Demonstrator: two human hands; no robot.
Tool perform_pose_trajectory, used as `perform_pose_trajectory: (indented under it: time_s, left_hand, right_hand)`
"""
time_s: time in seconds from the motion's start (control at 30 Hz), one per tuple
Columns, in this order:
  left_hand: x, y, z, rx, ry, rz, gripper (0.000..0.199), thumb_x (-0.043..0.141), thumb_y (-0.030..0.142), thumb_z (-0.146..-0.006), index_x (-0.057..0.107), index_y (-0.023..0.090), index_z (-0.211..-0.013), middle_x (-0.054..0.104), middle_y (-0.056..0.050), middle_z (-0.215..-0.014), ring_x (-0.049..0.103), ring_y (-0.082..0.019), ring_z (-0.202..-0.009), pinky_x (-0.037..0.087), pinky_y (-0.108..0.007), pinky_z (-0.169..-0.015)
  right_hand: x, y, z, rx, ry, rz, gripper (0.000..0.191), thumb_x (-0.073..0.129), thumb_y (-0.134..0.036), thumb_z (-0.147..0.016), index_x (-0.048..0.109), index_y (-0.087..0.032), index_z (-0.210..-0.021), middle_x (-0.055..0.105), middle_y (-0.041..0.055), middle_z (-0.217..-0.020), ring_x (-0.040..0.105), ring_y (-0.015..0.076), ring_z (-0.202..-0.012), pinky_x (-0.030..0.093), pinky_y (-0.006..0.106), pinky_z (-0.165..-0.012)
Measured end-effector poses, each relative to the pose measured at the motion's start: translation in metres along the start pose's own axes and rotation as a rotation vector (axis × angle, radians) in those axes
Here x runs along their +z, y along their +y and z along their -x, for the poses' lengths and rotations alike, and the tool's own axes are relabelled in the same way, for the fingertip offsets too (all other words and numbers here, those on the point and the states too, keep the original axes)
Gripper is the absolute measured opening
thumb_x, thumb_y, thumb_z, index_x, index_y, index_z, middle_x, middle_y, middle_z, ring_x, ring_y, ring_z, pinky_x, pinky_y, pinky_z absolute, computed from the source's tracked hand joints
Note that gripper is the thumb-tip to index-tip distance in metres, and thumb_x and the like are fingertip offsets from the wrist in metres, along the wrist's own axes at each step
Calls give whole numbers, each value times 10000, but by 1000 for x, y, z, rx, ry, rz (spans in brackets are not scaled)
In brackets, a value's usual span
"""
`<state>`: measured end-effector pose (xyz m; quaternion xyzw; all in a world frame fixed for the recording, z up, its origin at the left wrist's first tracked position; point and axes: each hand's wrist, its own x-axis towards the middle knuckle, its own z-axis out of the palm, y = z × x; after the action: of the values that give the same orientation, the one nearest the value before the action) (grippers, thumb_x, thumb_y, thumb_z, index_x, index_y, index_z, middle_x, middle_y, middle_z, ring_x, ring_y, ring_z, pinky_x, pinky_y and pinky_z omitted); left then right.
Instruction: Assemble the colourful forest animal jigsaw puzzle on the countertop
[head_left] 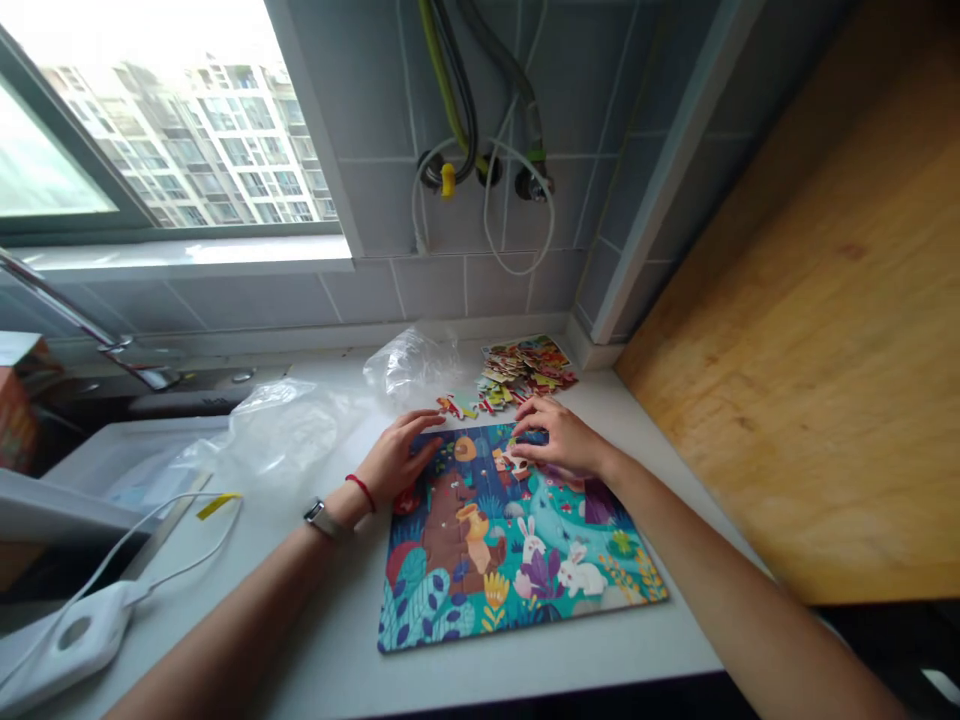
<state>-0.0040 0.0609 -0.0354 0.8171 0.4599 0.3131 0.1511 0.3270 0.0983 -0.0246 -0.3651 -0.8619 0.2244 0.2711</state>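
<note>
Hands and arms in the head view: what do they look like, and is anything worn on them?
The left forearm and right forearm are bare, with no sleeves or gloves. The left wrist wears a silver-toned wristwatch and a thin red cord bracelet. The right hand shows nothing worn.

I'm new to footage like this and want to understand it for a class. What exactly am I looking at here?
This single picture comes from a camera worn on a person's head, looking forward and down. There's no machine, just two bare hands. The left hand rests at the top edge of a partly assembled jigsaw puzzle. The right hand's fingers lie on the puzzle, but I can't tell whether they hold a piece. Loose pieces sit beyond it on a white counter, near a clear plastic bag.
</note>
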Motion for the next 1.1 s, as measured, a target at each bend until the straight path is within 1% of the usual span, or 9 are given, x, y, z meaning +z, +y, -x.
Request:
perform_pose_trajectory:
  time_s: [0.07,0.17,0.27,0.4,0.53,0.73,0.87,1.03,1.1]
  left_hand:
    - [-2,-1,-10,-9,-28,-18,392,578,388,-1007,655,233,-1358,676,-118,-1404,664,-284,-1282,530,-423,-1119]
    - [-1,-2,-29,-48,-94,-74,633,614,341,-958,457,215,-1558,591,-138,-1524,584,-304,-1393,482,-483,-1174]
    - [5,-3,-50,-65,-183,-122,735,592,265,-933,350,210,-1625,520,-136,-1597,528,-297,-1453,433,-498,-1219]
    - [11,-7,-71,-59,-265,-176,711,619,221,-892,446,205,-1581,607,-130,-1516,577,-321,-1403,474,-491,-1183]
    - [6,-9,-81,-37,-315,-211,505,645,277,-913,626,214,-1414,729,-106,-1320,725,-290,-1154,570,-443,-1052]
    - [0,-14,-72,-30,-237,-251,424,710,409,-904,690,211,-1279,726,-109,-1229,733,-282,-1075,589,-428,-982]
    - [-5,-13,-64,-5,-156,-245,453,773,423,-847,694,211,-1240,716,-95,-1158,744,-266,-1008,612,-408,-930]
    - [-14,6,-51,38,-16,-231,368,751,353,-877,679,200,-1202,715,-95,-1107,740,-243,-952,625,-414,-895]
    - [-13,20,-41,53,33,-212,377,738,351,-904,652,211,-1244,715,-97,-1163,737,-233,-980,628,-405,-899]
  right_hand:
    - [-5,-4,-1,-15,-57,19,257,817,-503,-850,816,-250,-804,683,60,-1018,653,250,-1016,507,399,-971]
    - [-12,-7,-1,-8,-179,54,300,888,-489,-779,782,-217,-710,684,70,-945,642,255,-989,505,360,-903]
    - [-16,-7,-1,9,-262,70,306,939,-443,-724,800,-190,-827,723,65,-913,645,246,-952,481,326,-869]
    - [-18,-3,-2,9,-307,73,420,928,-432,-734,818,-206,-1072,762,60,-951,663,238,-929,467,312,-854]
    - [-19,1,-3,26,-314,87,312,930,-406,-728,834,-206,-948,782,66,-962,685,246,-959,468,298,-863]
    - [-19,4,-2,53,-282,128,277,943,-413,-704,809,-195,-809,787,66,-903,689,236,-903,468,274,-783]
    - [-17,2,-2,89,-239,113,289,857,-476,-805,808,-192,-818,790,75,-877,695,229,-854,464,279,-747]
    - [-14,-1,-2,178,-108,64,193,759,-368,-909,802,-180,-916,795,87,-912,705,226,-854,475,289,-764]
    - [-13,-1,-2,184,-53,56,175,732,-334,-930,795,-170,-933,784,100,-941,705,231,-872,494,304,-796]
